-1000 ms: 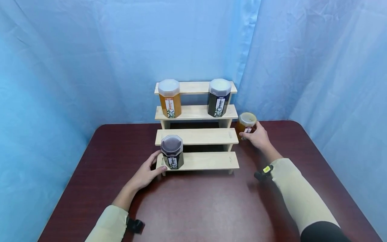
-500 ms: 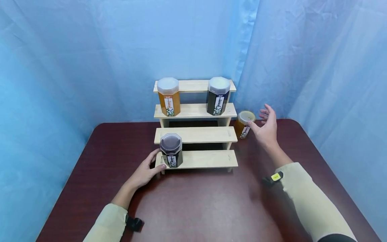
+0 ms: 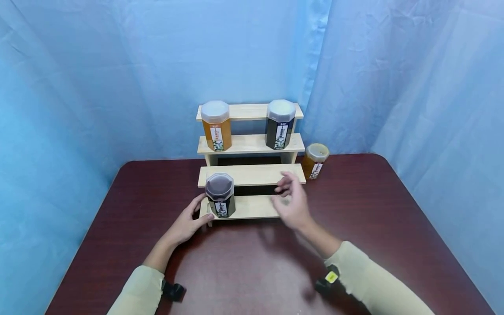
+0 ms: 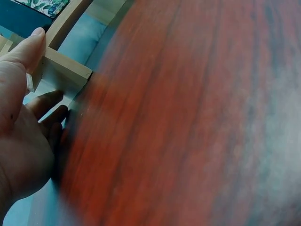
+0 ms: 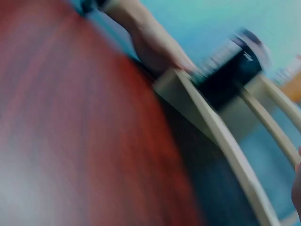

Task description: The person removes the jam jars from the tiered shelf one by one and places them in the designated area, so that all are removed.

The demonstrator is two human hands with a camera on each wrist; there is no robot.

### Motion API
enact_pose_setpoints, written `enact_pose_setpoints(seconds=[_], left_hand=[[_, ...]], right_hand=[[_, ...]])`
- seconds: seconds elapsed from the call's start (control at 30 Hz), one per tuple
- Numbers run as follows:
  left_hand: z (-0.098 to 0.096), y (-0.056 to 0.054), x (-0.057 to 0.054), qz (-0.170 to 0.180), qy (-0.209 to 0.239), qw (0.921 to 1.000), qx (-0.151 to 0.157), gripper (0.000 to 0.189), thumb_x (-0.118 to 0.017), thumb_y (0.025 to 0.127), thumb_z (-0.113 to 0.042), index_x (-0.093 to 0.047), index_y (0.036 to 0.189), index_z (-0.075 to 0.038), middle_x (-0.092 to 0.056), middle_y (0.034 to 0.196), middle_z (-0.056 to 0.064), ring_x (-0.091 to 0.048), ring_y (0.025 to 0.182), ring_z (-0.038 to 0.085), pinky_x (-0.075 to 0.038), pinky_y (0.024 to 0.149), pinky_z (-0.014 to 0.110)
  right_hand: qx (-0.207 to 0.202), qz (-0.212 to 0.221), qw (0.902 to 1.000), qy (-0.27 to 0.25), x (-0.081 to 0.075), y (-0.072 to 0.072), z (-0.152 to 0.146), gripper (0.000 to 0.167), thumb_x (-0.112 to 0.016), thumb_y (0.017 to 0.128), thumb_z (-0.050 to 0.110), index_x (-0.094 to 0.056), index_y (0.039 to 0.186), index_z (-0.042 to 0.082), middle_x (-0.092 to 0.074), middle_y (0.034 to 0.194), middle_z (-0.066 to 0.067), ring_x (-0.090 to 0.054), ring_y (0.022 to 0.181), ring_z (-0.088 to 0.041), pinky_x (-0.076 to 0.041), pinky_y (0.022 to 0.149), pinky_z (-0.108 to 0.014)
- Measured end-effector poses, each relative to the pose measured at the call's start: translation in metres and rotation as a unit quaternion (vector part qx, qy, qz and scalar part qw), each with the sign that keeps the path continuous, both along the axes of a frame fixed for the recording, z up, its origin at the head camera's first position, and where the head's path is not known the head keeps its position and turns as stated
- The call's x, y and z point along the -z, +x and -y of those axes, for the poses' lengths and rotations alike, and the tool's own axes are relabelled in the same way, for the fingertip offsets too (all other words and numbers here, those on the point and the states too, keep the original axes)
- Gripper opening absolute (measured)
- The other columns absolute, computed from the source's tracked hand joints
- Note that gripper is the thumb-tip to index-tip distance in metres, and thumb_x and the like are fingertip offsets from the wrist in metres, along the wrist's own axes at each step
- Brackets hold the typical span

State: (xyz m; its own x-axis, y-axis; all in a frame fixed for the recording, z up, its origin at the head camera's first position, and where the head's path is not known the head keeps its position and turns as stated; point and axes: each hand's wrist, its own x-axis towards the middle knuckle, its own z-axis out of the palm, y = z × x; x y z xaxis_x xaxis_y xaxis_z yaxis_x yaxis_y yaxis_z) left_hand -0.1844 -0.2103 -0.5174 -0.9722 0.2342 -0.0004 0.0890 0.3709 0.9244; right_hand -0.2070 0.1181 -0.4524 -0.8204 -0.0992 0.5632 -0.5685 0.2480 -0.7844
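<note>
A four-step light wood display stand (image 3: 252, 176) holds the lidded jars. On its bottom step, at the left end, a dark jar (image 3: 221, 197) stands upright. My left hand (image 3: 190, 223) is at that end, thumb by the step's front edge and fingers at its side; the left wrist view shows the thumb (image 4: 35, 44) near the wooden corner and the fingers spread loosely. My right hand (image 3: 293, 203), blurred and holding nothing, hovers over the right part of the lower steps with fingers loosely bent. A smaller amber jar (image 3: 315, 162) stands on the table just right of the stand.
Higher on the stand, a tall amber jar (image 3: 216, 127) stands at left and a tall dark jar (image 3: 280, 126) at right, both with whitish lids. The dark red wood table (image 3: 244, 271) has blue curtains (image 3: 157, 78) behind it and at the sides.
My right hand has let go of the smaller amber jar, lifted away, and swung left and nearer to above the lower steps. My left hand stays at the stand's left end.
</note>
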Motion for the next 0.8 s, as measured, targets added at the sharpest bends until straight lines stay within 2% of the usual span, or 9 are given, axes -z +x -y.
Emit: enact_pose_setpoints(seconds=[0.07,0.17,0.27,0.4,0.6,0.8], left_hand=[[0.000,0.000,0.000,-0.002,-0.001,1.0000,0.001,0.079,-0.070,0.097,-0.026,-0.025,0.159,-0.007,-0.036,0.157,0.023,-0.033,0.144,0.038,-0.023,0.113,0.059],[-0.001,0.000,0.001,-0.001,-0.004,1.0000,-0.001,0.080,-0.070,0.097,-0.027,-0.025,0.160,-0.008,-0.034,0.158,0.023,-0.030,0.146,0.039,-0.023,0.113,0.060],[0.000,0.000,0.001,0.001,-0.010,0.9999,-0.005,0.080,-0.071,0.097,-0.029,-0.024,0.160,-0.010,-0.032,0.159,0.022,-0.028,0.146,0.040,-0.023,0.113,0.062],[0.000,0.001,0.000,0.001,-0.015,0.9998,-0.010,0.080,-0.071,0.096,-0.030,-0.026,0.160,-0.010,-0.032,0.160,0.021,-0.026,0.147,0.040,-0.021,0.113,0.063],[0.000,-0.001,0.000,0.006,-0.005,0.9999,-0.007,0.080,-0.070,0.097,-0.031,-0.025,0.160,-0.010,-0.035,0.158,0.023,-0.031,0.145,0.038,-0.023,0.113,0.062],[0.000,0.000,0.000,-0.003,-0.028,0.9996,-0.009,0.078,-0.070,0.097,-0.033,-0.027,0.160,-0.013,-0.040,0.155,0.022,-0.036,0.141,0.038,-0.024,0.112,0.062]], right_hand=[[-0.016,0.025,0.9993,0.022,0.012,0.003,0.016,0.074,-0.077,0.075,-0.007,-0.043,0.141,-0.005,-0.057,0.112,-0.021,-0.060,0.098,-0.031,-0.049,0.082,-0.038],[-0.026,0.052,0.9967,0.057,0.020,0.009,0.040,0.082,-0.083,0.075,0.005,-0.040,0.145,0.000,-0.055,0.118,-0.018,-0.058,0.104,-0.028,-0.050,0.088,-0.045],[-0.030,0.064,0.9931,0.094,0.023,0.015,0.062,0.090,-0.087,0.075,0.018,-0.037,0.148,0.003,-0.051,0.122,-0.014,-0.056,0.109,-0.026,-0.050,0.093,-0.045],[-0.012,0.065,0.9883,0.137,0.029,0.020,0.086,0.095,-0.089,0.075,0.031,-0.035,0.150,0.007,-0.048,0.125,-0.011,-0.053,0.113,-0.023,-0.048,0.096,-0.042],[0.019,0.074,0.9888,0.128,0.035,0.020,0.109,0.101,-0.090,0.073,0.035,-0.033,0.153,0.011,-0.047,0.129,-0.010,-0.052,0.115,-0.023,-0.047,0.095,-0.044],[0.044,0.091,0.9879,0.118,0.036,0.018,0.126,0.102,-0.091,0.071,0.041,-0.034,0.152,0.013,-0.045,0.131,-0.008,-0.050,0.115,-0.021,-0.045,0.096,-0.043]])
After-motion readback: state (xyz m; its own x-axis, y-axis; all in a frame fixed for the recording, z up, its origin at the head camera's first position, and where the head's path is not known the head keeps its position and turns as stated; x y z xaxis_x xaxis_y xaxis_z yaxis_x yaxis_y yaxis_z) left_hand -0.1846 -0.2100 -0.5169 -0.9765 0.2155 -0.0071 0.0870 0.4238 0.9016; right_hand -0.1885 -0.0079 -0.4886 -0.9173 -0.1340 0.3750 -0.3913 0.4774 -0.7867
